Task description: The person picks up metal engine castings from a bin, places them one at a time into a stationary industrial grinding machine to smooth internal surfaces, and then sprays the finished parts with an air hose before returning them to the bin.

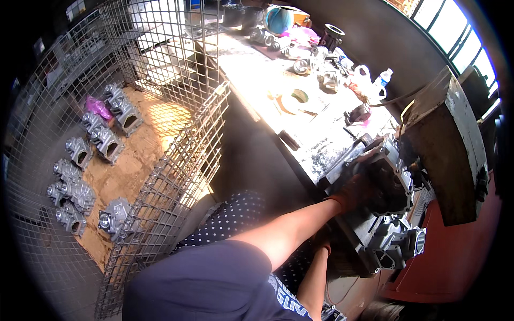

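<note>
Head view. My left hand [354,191], in an orange-brown glove, is pressed onto a dark casting [386,179] that sits at the tabletop [251,69] edge, under the heavy block of a machine [447,144]. The fingers curl over the casting's top; I judge this a hold, though the grip itself is partly hidden. My right hand [323,239] is lower, tucked under the left forearm against the fixture; I cannot tell whether it is open or closed. A second, paler casting [399,243] lies just below the dark one, near the right hand, its round bore facing outward.

Progress, judged from the layout: the wire cage [176,123] on my left holds about ten grey castings [80,184] laid on cardboard, with much of the cardboard bare. More small parts stand at the tabletop's far end. Which stock is finished I cannot tell.
</note>
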Demonstrator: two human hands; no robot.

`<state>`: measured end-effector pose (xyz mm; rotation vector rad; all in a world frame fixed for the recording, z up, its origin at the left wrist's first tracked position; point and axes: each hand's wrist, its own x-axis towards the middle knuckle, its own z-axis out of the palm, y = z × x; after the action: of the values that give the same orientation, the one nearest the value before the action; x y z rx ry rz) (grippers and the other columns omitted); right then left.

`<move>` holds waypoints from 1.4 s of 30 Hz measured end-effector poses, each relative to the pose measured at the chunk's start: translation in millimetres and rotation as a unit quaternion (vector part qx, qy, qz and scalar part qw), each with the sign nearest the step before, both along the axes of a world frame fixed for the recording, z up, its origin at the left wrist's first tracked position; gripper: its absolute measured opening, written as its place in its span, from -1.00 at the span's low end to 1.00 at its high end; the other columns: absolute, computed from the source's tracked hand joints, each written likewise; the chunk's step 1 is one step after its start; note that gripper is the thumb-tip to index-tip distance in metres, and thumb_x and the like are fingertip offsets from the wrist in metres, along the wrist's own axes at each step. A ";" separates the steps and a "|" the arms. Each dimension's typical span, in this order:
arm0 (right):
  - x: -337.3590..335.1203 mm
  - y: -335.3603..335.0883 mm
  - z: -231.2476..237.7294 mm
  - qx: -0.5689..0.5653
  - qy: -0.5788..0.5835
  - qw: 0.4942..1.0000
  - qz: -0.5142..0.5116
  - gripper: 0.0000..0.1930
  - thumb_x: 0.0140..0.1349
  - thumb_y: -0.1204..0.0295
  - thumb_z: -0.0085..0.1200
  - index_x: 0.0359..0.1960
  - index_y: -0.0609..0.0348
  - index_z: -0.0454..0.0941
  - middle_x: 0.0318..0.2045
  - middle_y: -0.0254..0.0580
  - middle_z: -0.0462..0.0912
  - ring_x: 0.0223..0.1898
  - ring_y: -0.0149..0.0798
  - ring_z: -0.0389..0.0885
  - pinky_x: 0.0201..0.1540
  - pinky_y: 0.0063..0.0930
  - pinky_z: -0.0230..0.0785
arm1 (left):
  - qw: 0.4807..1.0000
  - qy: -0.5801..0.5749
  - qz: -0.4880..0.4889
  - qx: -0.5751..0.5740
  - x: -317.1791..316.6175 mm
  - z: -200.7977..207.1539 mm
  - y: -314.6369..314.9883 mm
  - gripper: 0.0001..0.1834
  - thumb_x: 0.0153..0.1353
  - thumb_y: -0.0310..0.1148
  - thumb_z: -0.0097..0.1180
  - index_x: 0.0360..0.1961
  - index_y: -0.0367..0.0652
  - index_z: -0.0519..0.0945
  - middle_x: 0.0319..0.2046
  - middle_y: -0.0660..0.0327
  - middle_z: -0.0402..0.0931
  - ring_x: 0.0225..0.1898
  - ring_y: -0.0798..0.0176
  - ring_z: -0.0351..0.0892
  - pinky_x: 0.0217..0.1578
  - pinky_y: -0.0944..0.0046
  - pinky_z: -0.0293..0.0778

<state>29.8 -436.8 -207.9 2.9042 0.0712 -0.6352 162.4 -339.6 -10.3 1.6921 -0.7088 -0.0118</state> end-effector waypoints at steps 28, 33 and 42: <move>13.2 21.6 10.6 0.052 -0.045 0.994 -0.089 -0.49 0.30 0.30 -0.28 0.28 0.09 0.07 0.31 -0.14 0.06 0.32 -0.22 -0.01 0.26 -0.30 0.02 | 0.948 -0.265 0.171 0.048 28.8 -50.3 -13.3 -0.61 0.27 -0.15 -0.14 0.01 -0.14 0.45 0.00 0.03 0.41 0.04 0.01 0.35 0.10 0.03 0.19; 18.2 23.6 12.1 0.213 -0.167 0.938 -0.215 -0.51 0.28 0.30 -0.25 0.25 0.09 0.11 0.27 -0.13 0.10 0.29 -0.21 0.03 0.24 -0.30 0.04 | 0.882 -0.310 0.082 0.345 16.0 -40.5 -17.8 -0.49 0.22 -0.21 -0.19 0.20 -0.08 0.28 0.15 0.09 0.29 0.24 0.09 0.17 0.28 -0.04 -0.08; 8.4 20.5 22.7 0.280 -0.236 0.880 -0.303 -0.54 0.26 0.29 -0.20 0.20 0.10 0.18 0.22 -0.11 0.17 0.23 -0.20 0.11 0.18 -0.28 0.09 | 0.884 -0.373 0.088 0.270 14.5 -32.1 -19.3 -0.45 0.15 -0.16 0.02 0.19 -0.01 0.32 0.08 0.10 0.37 0.18 0.11 0.27 0.25 0.04 0.03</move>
<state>38.2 -416.3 -185.2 3.5533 -0.8887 0.0880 176.9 -358.9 -42.5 2.3156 -1.1908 0.6590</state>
